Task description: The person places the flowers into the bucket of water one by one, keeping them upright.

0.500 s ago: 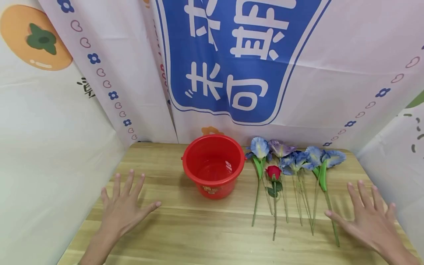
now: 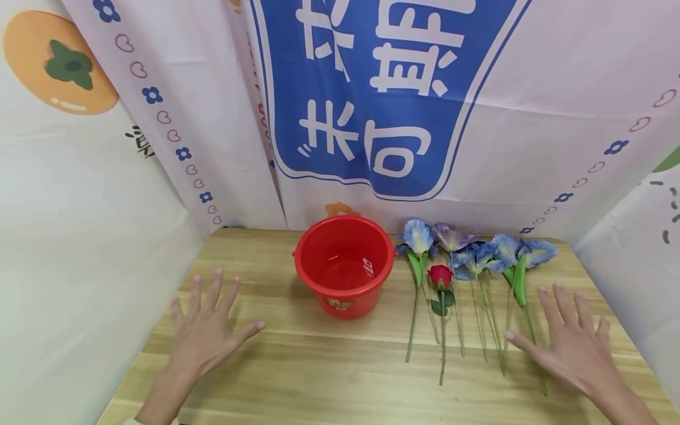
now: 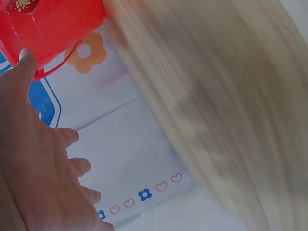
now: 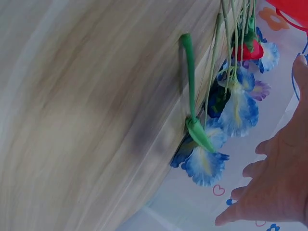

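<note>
A red plastic bucket (image 2: 344,301) stands upright at the back middle of the wooden table, and nothing shows inside it. To its right lie several artificial flowers: a red rose (image 2: 440,275), a purple iris (image 2: 451,237) and blue irises (image 2: 417,236), their stems toward the near side. My left hand (image 2: 204,336) hovers over the table left of the bucket, fingers spread, holding nothing. My right hand (image 2: 576,345), also spread and without anything in it, is above the table beside the rightmost iris stem (image 2: 533,333). In the right wrist view that hand (image 4: 284,168) is apart from the flowers.
The wooden table (image 2: 329,378) has its back edge against a white printed cloth (image 2: 504,177) with a blue sign on it. White cloth walls (image 2: 90,265) rise on the left and right sides.
My right hand has moved left, closer to the rightmost flower stem. The left hand has shifted slightly to the right. Bucket and flowers lie as before.
</note>
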Action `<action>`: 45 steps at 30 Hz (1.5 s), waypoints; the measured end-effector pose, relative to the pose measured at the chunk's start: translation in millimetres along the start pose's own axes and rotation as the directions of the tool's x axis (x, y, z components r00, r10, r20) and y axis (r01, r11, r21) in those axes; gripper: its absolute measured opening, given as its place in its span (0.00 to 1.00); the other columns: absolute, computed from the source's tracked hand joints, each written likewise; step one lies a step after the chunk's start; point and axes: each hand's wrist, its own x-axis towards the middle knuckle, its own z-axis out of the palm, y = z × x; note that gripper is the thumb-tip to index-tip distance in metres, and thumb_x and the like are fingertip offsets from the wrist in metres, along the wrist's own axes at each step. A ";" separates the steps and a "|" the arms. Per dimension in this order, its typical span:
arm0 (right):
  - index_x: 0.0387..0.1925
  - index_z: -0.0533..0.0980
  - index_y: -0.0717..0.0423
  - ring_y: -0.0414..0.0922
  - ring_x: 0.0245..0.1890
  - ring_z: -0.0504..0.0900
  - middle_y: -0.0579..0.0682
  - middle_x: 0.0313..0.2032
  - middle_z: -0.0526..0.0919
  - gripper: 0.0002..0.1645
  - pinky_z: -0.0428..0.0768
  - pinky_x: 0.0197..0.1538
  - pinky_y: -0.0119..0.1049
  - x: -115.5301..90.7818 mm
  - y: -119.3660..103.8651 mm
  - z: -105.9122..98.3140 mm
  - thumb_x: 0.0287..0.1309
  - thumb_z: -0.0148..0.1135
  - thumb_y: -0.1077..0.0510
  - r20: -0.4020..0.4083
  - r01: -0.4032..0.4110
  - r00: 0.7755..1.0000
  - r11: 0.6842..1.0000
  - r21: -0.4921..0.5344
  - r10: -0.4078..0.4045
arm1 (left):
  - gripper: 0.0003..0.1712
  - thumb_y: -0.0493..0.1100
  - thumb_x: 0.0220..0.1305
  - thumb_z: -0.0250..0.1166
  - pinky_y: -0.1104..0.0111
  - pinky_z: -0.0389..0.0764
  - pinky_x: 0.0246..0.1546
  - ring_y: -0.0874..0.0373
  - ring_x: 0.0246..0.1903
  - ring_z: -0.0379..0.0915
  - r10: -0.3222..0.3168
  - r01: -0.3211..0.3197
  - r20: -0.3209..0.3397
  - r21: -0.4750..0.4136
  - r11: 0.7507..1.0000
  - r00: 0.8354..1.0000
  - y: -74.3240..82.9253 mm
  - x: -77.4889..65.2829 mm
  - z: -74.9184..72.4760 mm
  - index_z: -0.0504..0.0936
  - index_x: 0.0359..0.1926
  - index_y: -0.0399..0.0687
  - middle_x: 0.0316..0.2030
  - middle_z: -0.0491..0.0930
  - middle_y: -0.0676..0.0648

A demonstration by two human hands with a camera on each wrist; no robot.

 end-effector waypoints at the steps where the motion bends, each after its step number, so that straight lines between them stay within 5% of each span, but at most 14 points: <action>1: 0.87 0.36 0.54 0.71 0.83 0.20 0.63 0.85 0.27 0.70 0.13 0.68 0.82 1.2 -1.9 0.7 0.66 0.64 0.26 0.002 0.005 1.000 1.000 0.002 -0.005 | 0.63 0.83 0.65 0.57 0.15 0.30 0.71 0.27 0.84 0.22 0.003 -0.003 -0.002 -0.001 1.000 1.000 1.3 1.3 0.1 0.49 0.88 0.55 0.87 0.35 0.40; 16: 0.87 0.42 0.56 0.75 0.84 0.35 0.67 0.86 0.36 0.68 0.35 0.72 0.88 15.1 -41.7 6.9 0.66 0.64 0.27 0.034 0.030 0.999 0.995 0.098 -0.034 | 0.61 0.79 0.66 0.62 0.18 0.33 0.75 0.26 0.84 0.31 0.063 -0.064 -0.017 -0.109 0.992 0.998 30.0 19.9 0.7 0.54 0.87 0.51 0.87 0.42 0.37; 24: 0.87 0.45 0.59 0.77 0.82 0.46 0.67 0.86 0.43 0.67 0.54 0.68 0.89 22.7 -62.9 8.2 0.66 0.67 0.28 0.071 0.011 0.997 0.981 0.195 -0.025 | 0.56 0.72 0.70 0.64 0.21 0.42 0.77 0.27 0.84 0.38 0.108 -0.116 -0.048 -0.253 0.961 0.993 37.9 30.1 6.0 0.55 0.86 0.48 0.86 0.47 0.35; 31: 0.86 0.49 0.60 0.80 0.77 0.56 0.69 0.84 0.48 0.64 0.58 0.66 0.88 31.7 -74.5 12.4 0.68 0.67 0.31 0.071 0.008 0.997 0.964 0.264 -0.028 | 0.48 0.62 0.77 0.64 0.30 0.58 0.79 0.33 0.83 0.49 0.151 -0.178 -0.095 -0.430 0.885 0.984 46.5 45.9 5.4 0.57 0.85 0.46 0.85 0.54 0.37; 39: 0.82 0.57 0.65 0.80 0.72 0.65 0.75 0.79 0.61 0.59 0.67 0.64 0.86 41.8 -82.8 19.0 0.69 0.66 0.31 0.067 -0.010 0.998 0.962 0.273 -0.009 | 0.41 0.52 0.78 0.64 0.33 0.64 0.78 0.34 0.82 0.56 0.139 -0.209 -0.167 -0.552 0.807 0.976 52.4 58.4 4.8 0.61 0.84 0.48 0.82 0.61 0.37; 45: 0.79 0.63 0.68 0.74 0.61 0.83 0.76 0.71 0.72 0.53 0.86 0.59 0.65 45.6 -87.8 24.8 0.69 0.70 0.38 0.045 -0.014 0.999 0.919 0.394 -0.004 | 0.36 0.48 0.78 0.66 0.44 0.78 0.70 0.38 0.76 0.69 0.103 -0.225 -0.216 -0.678 0.700 0.971 57.2 68.8 8.1 0.67 0.81 0.45 0.78 0.69 0.38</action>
